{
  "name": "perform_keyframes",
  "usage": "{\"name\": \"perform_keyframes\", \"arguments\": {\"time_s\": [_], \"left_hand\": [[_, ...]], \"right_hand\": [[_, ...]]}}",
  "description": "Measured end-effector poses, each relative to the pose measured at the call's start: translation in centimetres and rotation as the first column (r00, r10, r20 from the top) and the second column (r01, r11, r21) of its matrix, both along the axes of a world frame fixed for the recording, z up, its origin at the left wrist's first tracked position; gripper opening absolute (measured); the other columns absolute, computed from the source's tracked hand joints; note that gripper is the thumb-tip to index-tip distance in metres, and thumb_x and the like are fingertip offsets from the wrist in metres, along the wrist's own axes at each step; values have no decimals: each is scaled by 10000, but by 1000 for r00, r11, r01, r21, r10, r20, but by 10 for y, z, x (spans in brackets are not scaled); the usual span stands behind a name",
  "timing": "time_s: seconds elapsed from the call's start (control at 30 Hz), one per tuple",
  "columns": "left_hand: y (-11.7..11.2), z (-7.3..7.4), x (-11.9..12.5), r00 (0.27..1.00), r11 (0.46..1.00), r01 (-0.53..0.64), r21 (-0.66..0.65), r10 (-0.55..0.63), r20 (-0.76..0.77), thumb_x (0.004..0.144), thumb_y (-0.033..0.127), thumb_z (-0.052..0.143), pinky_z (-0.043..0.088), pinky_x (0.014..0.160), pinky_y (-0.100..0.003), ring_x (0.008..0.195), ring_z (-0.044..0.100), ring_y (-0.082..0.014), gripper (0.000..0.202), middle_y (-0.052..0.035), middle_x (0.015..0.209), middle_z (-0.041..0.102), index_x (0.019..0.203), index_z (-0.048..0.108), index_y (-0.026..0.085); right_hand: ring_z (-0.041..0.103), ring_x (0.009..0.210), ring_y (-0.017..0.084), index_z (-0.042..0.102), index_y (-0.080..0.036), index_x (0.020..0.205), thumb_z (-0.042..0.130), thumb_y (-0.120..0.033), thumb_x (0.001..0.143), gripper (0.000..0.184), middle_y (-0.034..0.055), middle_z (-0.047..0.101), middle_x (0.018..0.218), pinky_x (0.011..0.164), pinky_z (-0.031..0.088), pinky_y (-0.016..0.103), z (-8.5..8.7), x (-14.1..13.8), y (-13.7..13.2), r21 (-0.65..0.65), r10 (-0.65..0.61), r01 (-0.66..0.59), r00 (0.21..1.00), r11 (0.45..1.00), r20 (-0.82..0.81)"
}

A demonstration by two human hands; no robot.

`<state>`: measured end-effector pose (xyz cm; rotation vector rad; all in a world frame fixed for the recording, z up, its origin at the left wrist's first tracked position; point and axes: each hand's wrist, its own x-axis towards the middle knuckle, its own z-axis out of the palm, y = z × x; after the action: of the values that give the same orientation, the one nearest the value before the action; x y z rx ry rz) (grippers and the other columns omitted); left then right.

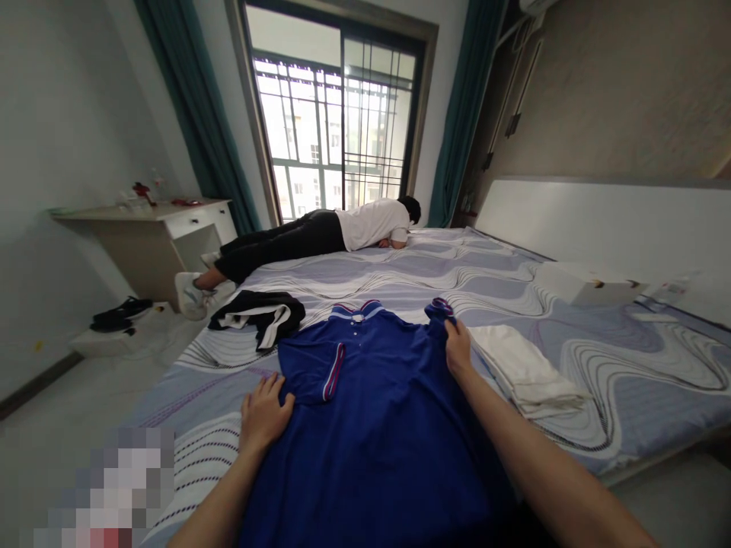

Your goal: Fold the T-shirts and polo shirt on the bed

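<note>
A blue polo shirt (394, 411) lies spread front up on the bed, its collar pointing away from me. The sleeve on the left is folded inward over the chest, its striped cuff showing. My left hand (266, 407) rests with fingers apart at the shirt's left edge, just below that sleeve. On the other side my right hand (458, 348) is closed on the right sleeve, and the striped cuff sticks up beyond the fingers. A folded white cloth (525, 369) lies right of my right hand. Beyond my left hand is a crumpled black and white garment (260, 313).
A person (320, 240) lies across the far side of the patterned bed (434, 266). Toward the headboard sits a white box (588, 283). A desk (142, 224) with small items stands at the left, and dark shoes (119, 313) rest on a box on the floor.
</note>
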<state>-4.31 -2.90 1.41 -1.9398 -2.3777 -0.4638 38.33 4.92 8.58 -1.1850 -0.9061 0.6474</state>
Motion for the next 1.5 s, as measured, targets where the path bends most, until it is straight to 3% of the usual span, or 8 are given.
{"name": "perform_keyframes", "arguments": {"time_s": [0.07, 0.2, 0.33, 0.7, 0.87, 1.03, 1.27, 1.5], "left_hand": [[-1, 1, 1, 1000, 1000, 1, 2, -1, 2, 918, 320, 371, 290, 1159, -532, 1433, 377, -293, 510, -104, 1525, 478, 1361, 573, 171], [-2, 0, 2, 1000, 1000, 1, 11, -2, 9, 912, 321, 377, 280, 1161, -546, 1427, 384, -294, 510, -110, 1520, 483, 1357, 573, 166], [-1, -3, 1, 1000, 1000, 5, 16, -5, 27, 911, 328, 383, 272, 1164, -553, 1430, 377, -301, 516, -112, 1520, 482, 1360, 566, 153], [1, -6, -7, 987, 996, 12, 88, -26, 157, 882, 325, 467, 312, 1152, -502, 1387, 435, -299, 462, -98, 1458, 555, 1300, 611, 189], [31, -6, -26, 924, 983, -71, 172, 0, 383, 912, 417, 452, 444, 1039, -420, 1164, 612, -275, 440, -98, 1226, 703, 1252, 635, 205], [84, 0, -33, 925, 984, -121, 132, 64, 375, 946, 499, 387, 436, 1026, -475, 1206, 592, -317, 546, -134, 1267, 678, 1394, 546, 230], [136, 2, -39, 953, 999, -41, -5, 40, 300, 896, 610, 430, 466, 968, -445, 1140, 633, -329, 476, -77, 1179, 724, 1145, 703, 310], [154, -1, -44, 941, 1000, 2, -10, 2, 339, 861, 567, 495, 474, 937, -462, 1126, 635, -337, 452, -77, 1226, 710, 1182, 686, 314]], "right_hand": [[578, 725, 173, 601, -217, 746, 639, -290, 749, 83, -10, 634, 709, 778, 481, 287, -7, -17, -19, -98, 213, -189, 895, 977, 392], [634, 822, 207, 660, -190, 797, 582, -160, 731, 106, 59, 690, 846, 804, 467, 302, -20, -22, -53, -511, 565, -249, 255, 823, 785], [632, 1056, 252, 712, -189, 914, 615, -59, 586, 366, 106, 653, 1201, 927, 468, 323, -13, -21, -62, -592, 631, -258, 98, 763, 770], [557, 1247, 266, 633, -229, 1297, 552, -444, 928, 435, 110, 604, 1370, 1066, 411, 397, -32, -105, -40, -528, 584, -359, 63, 770, 809], [527, 1261, 244, 547, -225, 1404, 430, -102, 915, 518, 129, 576, 1357, 1070, 388, 355, -23, -83, 33, -447, 450, -72, 239, 892, 860], [373, 1397, 336, 465, -363, 1468, 595, -94, 817, 717, 119, 379, 1535, 1085, 360, 487, -19, -74, 98, -536, 535, -44, 165, 843, 829], [445, 1344, 297, 786, -256, 995, 736, -292, 772, 231, 83, 539, 1417, 1094, 366, 407, -9, -39, 162, -670, 677, -158, -13, 726, 736], [548, 1215, 352, 778, -181, 878, 740, -155, 695, 189, 157, 639, 1253, 1074, 368, 495, -8, 14, 171, -629, 632, -75, 15, 774, 775]]}}
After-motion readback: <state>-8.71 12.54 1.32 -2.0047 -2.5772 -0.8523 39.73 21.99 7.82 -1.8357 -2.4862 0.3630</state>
